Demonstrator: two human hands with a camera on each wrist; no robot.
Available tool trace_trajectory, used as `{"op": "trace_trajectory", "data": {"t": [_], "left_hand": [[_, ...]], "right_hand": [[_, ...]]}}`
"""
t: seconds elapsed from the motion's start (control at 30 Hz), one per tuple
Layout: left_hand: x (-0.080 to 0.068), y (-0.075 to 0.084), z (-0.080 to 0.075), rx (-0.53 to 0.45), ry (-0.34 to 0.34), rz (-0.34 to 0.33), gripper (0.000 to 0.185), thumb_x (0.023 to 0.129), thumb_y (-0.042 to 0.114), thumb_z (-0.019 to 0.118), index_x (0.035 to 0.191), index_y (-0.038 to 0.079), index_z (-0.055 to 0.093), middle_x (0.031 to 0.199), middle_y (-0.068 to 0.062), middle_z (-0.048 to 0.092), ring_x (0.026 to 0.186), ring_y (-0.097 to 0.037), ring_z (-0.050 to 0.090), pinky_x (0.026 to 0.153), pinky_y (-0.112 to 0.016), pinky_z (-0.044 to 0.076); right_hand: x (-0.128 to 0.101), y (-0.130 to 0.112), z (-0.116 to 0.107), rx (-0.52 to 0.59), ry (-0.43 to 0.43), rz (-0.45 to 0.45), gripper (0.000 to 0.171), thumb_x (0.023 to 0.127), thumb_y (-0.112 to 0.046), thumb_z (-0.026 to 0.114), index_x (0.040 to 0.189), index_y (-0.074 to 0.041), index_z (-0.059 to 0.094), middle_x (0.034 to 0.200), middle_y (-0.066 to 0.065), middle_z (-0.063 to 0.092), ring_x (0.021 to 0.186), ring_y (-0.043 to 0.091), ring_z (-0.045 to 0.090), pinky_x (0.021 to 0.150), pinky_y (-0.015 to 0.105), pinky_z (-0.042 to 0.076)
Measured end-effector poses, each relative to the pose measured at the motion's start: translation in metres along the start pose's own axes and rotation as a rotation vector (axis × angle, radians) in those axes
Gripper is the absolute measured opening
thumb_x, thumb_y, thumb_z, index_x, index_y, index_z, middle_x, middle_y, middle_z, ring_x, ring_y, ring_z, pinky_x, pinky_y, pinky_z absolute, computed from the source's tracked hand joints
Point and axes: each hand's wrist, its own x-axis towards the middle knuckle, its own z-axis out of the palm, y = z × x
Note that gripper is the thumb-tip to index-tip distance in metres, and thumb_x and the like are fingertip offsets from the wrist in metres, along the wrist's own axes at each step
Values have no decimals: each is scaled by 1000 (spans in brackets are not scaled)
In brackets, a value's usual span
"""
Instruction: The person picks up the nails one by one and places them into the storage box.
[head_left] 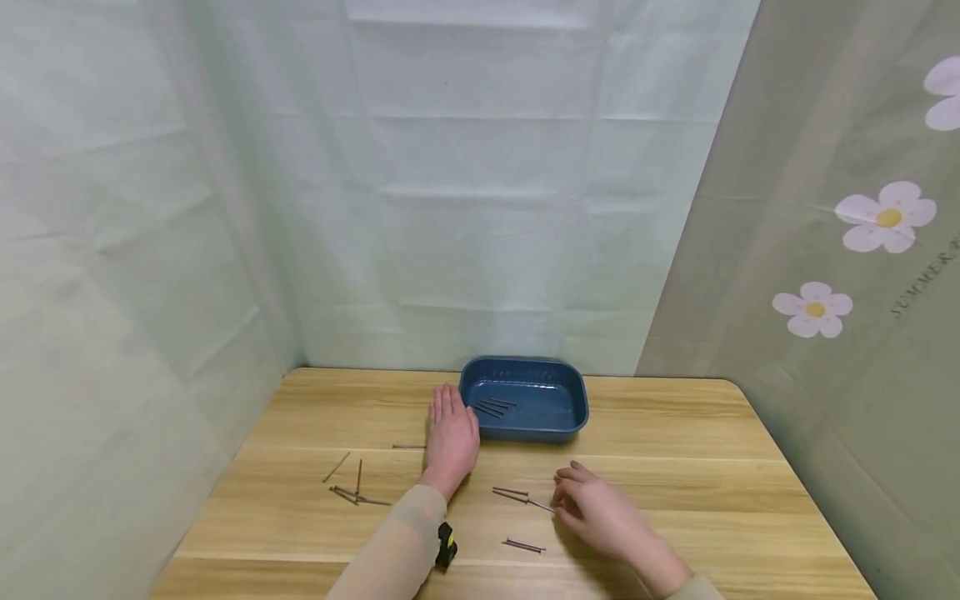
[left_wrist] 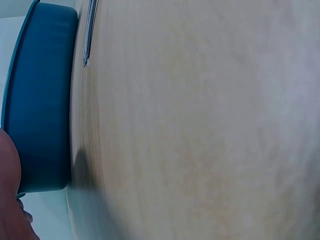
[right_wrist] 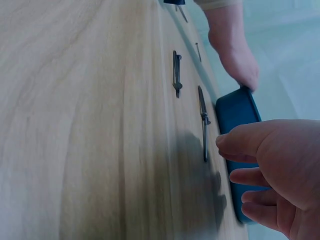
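Observation:
A blue plastic tray stands at the back middle of the wooden table, with a few long nails lying in it. My left hand lies flat on the table, fingers straight, against the tray's left wall. Only a sliver of that hand shows in the left wrist view. My right hand hovers low at the front right, fingers loosely curled and holding nothing. Its fingertips are just beside the end of a pair of nails on the wood.
Another pair of nails lies nearer the front edge. Several loose nails are scattered at the left, and one nail lies beside my left hand. Pale cloth walls close in the table on three sides.

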Motion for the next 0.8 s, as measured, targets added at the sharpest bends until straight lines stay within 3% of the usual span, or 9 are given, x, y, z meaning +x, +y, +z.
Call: {"op": "trace_trajectory", "data": {"t": [0.37, 0.8], "left_hand": [[1, 0, 0, -15, -5, -16, 59, 114, 22, 38, 160, -16, 31, 168, -33, 30, 159, -46, 22, 128, -57, 22], [1, 2, -3, -22, -21, -15, 59, 115, 23, 34, 160, -15, 30, 169, -33, 28, 160, -45, 20, 129, -56, 20]], "right_hand": [[5, -3, 10, -60, 11, -27, 12, 89, -17, 85, 91, -21, 73, 130, 13, 72, 133, 43, 62, 93, 55, 61], [7, -6, 11, -68, 18, -27, 15, 86, -11, 85, 84, -18, 72, 128, 13, 72, 132, 45, 62, 92, 53, 61]]}}
